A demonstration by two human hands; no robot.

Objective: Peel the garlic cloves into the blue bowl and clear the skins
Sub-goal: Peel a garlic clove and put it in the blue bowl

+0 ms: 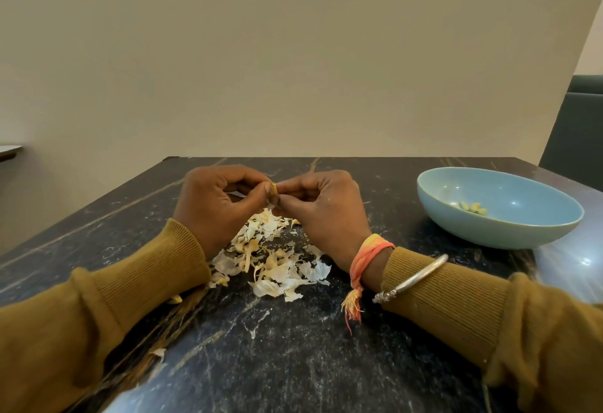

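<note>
Obs.: both hands are working above the bench [293,363], meeting over the heap of skins [270,265]. The left hand [212,207] and the right hand [326,216] are each pinching the same garlic clove [273,189] between thumb and curled fingers, one from either side. Neither hand is holding anything else that I can see. The clove is sitting off the bench, between the fingertips, directly over the far end of the heap. Only a small yellowish sliver of it is showing, so I cannot tell how much skin is on it.

The blue bowl [489,233] is standing on the bench well to the right of the hands, holding a few peeled cloves [473,207] at its bottom.

Handling, judged: the clove is looking small, light and firm, so it is calling for a fingertip pinch rather than a full grip. Bare flesh is likely turning tacky-slick. The holding hand is therefore best gripping the flat sides near the root end, while the other is catching a loose papery edge at the tip and pulling along the length.

The skins are looking thin, dry, brittle and nearly weightless. They are lying in small flakes and are likely scattering under any draught or quick sweep. For clearing, I am expecting a slow gather with a cupped hand to be working better than picking.
</note>
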